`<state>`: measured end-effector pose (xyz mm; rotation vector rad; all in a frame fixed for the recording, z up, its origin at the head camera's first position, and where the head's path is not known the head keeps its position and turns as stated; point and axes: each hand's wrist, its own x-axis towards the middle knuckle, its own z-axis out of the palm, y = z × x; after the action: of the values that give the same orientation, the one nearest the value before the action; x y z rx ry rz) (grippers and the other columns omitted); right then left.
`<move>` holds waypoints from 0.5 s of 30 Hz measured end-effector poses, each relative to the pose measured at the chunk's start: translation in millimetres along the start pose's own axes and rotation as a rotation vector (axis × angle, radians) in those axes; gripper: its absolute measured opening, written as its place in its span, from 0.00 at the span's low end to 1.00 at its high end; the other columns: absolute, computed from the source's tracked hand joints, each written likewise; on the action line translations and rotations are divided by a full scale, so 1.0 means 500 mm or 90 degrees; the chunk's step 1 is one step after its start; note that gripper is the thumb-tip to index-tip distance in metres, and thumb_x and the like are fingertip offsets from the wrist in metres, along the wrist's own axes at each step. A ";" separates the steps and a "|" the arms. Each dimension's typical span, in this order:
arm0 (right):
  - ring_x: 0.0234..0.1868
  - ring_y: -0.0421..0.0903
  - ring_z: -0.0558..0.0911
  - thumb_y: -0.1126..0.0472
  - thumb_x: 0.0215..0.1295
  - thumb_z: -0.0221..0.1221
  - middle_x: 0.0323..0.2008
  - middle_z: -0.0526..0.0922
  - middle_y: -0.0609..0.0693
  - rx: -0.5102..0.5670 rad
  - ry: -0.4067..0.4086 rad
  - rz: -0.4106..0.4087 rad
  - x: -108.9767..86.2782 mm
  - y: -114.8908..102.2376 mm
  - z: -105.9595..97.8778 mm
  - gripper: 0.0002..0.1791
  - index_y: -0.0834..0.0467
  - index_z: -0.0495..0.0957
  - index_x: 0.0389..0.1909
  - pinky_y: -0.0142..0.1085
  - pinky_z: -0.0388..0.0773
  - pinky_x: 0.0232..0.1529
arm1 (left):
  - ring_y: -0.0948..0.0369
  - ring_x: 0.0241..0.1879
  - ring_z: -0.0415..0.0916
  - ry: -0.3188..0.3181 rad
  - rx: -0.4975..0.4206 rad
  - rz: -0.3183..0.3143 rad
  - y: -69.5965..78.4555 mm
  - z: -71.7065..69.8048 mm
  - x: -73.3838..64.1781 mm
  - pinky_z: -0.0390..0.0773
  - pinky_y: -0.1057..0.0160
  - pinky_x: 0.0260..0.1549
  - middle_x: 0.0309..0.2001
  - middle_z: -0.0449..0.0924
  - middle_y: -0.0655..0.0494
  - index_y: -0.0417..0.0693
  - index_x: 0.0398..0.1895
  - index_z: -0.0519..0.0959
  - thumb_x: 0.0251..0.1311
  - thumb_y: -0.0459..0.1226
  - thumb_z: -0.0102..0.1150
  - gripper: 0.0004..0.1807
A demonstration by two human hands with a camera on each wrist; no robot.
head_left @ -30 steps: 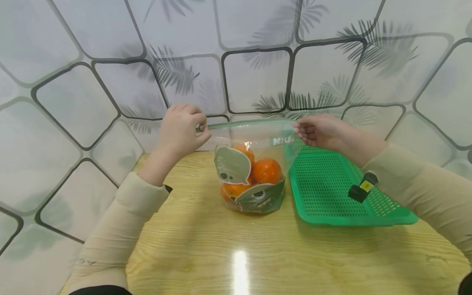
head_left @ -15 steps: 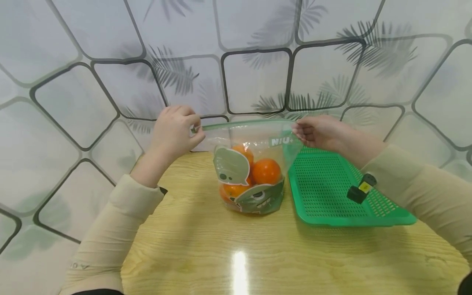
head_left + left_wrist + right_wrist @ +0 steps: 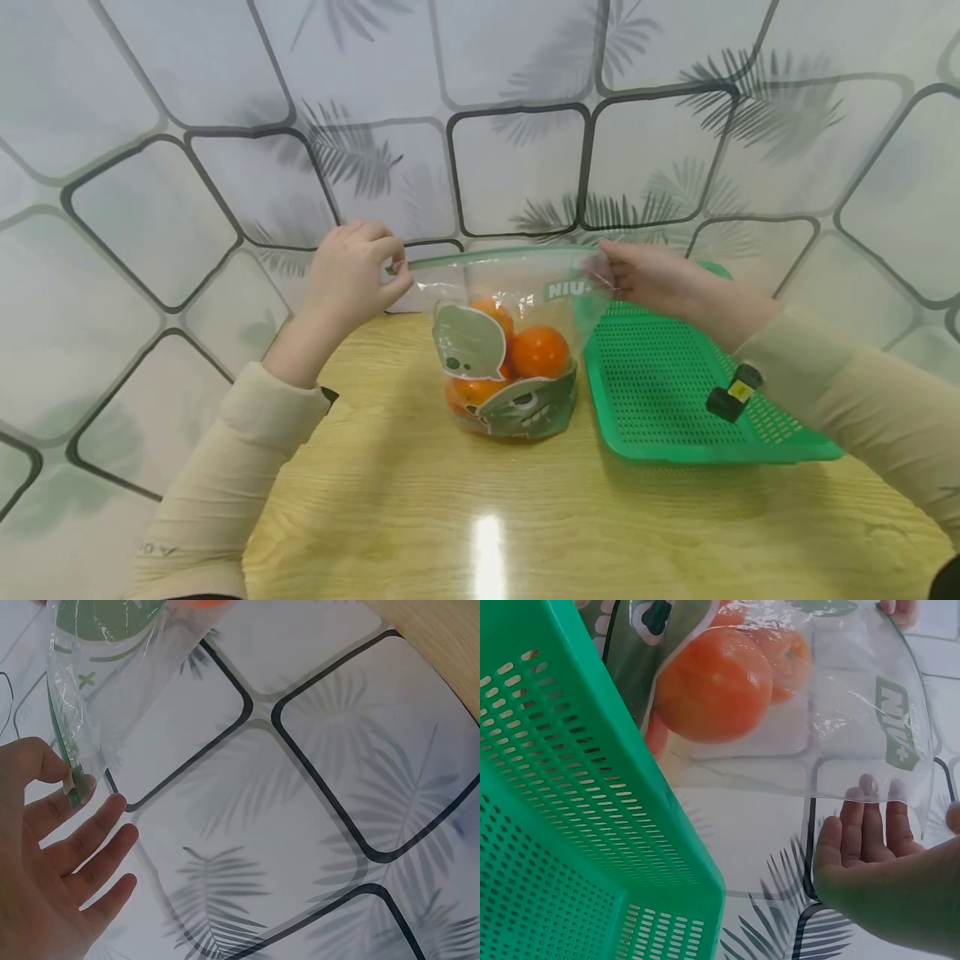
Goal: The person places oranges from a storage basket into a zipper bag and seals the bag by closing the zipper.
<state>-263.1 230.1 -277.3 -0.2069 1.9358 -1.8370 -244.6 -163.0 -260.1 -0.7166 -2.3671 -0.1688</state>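
Note:
A clear zip bag (image 3: 525,287) with green cartoon prints stands upright on the table, several round orange fruits (image 3: 541,352) inside it. Its green zip strip (image 3: 495,252) is stretched across between both hands. With thumb and index finger, my left hand (image 3: 351,271) pinches the left end of the strip; in the left wrist view the other fingers (image 3: 101,870) spread loose. My right hand (image 3: 651,275) is at the top right corner. In the right wrist view its fingertips (image 3: 898,796) lie behind the clear plastic, the thumb (image 3: 953,817) apart from them beyond the bag's edge.
A green perforated plastic basket (image 3: 675,450) stands on the table right of the bag, under my right forearm. The wooden table (image 3: 420,525) ends at a patterned wall (image 3: 517,171) behind the bag.
My left hand has moved a little left, drawing the strip's left end with it. The right hand's fingers have loosened from a curl at the corner and slid behind the plastic.

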 end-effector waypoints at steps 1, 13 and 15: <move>0.56 0.37 0.81 0.43 0.85 0.45 0.46 0.88 0.37 -0.006 -0.008 -0.008 0.001 0.003 0.001 0.19 0.49 0.79 0.51 0.38 0.71 0.74 | 0.44 0.43 0.82 0.002 -0.002 0.000 -0.001 0.001 -0.001 0.80 0.43 0.48 0.39 0.87 0.45 0.43 0.27 0.82 0.59 0.33 0.61 0.05; 0.84 0.63 0.56 0.51 0.85 0.50 0.82 0.57 0.67 -0.085 -0.071 -0.014 0.013 0.062 0.034 0.37 0.66 0.51 0.83 0.55 0.44 0.86 | 0.45 0.52 0.83 -0.078 -0.243 -0.173 -0.003 0.016 -0.020 0.80 0.43 0.57 0.47 0.87 0.43 0.40 0.40 0.84 0.69 0.36 0.57 0.09; 0.85 0.63 0.54 0.58 0.83 0.53 0.82 0.57 0.68 -0.104 -0.063 -0.007 0.014 0.073 0.040 0.39 0.71 0.46 0.81 0.56 0.45 0.86 | 0.45 0.55 0.83 -0.084 -0.297 -0.198 -0.002 0.020 -0.024 0.79 0.44 0.62 0.47 0.87 0.43 0.40 0.41 0.84 0.71 0.37 0.58 0.09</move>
<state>-253.3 212.7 -314.4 -0.3539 2.0187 -1.6440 -243.2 -166.3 -275.3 -0.5734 -2.5825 -0.8520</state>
